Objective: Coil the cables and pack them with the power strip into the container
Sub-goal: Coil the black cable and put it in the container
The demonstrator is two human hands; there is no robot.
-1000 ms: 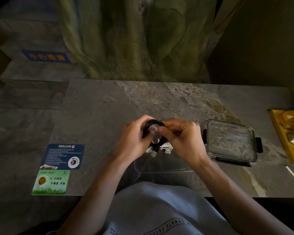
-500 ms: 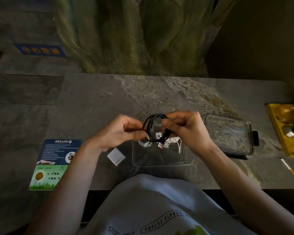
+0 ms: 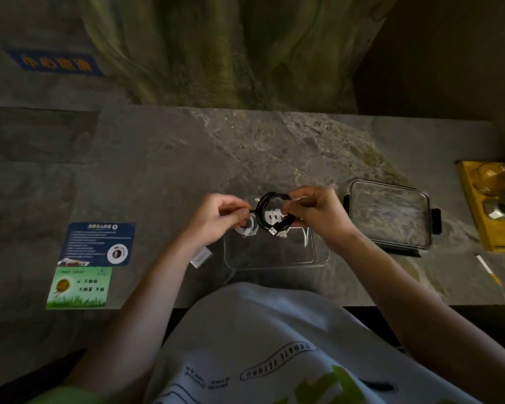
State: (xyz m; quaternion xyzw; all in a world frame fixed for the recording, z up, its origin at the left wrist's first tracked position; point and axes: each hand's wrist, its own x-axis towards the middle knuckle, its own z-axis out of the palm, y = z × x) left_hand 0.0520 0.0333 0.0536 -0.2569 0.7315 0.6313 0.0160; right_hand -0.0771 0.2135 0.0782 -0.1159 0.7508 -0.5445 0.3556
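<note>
While the coiled black cable (image 3: 274, 214) is held above the far end of the clear rectangular plastic container (image 3: 321, 258) near the desk's (image 3: 158, 158) front edge, its right side is pinched by the right hand's (image 3: 318, 214) closed fingers (image 3: 296, 204). A loose cable end is gripped by the left hand (image 3: 216, 220). White cables (image 3: 274, 217) lie inside the container, below the coil.

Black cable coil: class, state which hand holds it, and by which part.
Both hands: the right hand pinches the black cable coil at its right side; the left hand pinches a strand at its left.
</note>
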